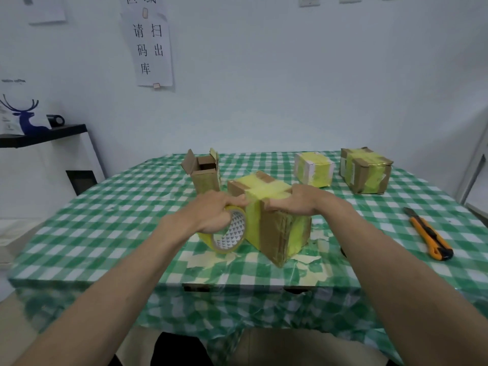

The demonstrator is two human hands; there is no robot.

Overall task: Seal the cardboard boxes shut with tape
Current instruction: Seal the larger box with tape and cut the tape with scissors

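Between my hands, on the bench (105,207), stands the cardboard box (274,225). My left hand (214,213) grips the tape roll (229,233) against its side; my right hand (298,200) presses flat on top. Beyond my hands stands an open box (203,171).

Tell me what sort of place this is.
Probably a small packing or stockroom corner. Taped cardboard boxes sit on a table with a checked cloth, the left hand holds a tape roll, a box cutter lies nearby, and a printed notice hangs on the wall.
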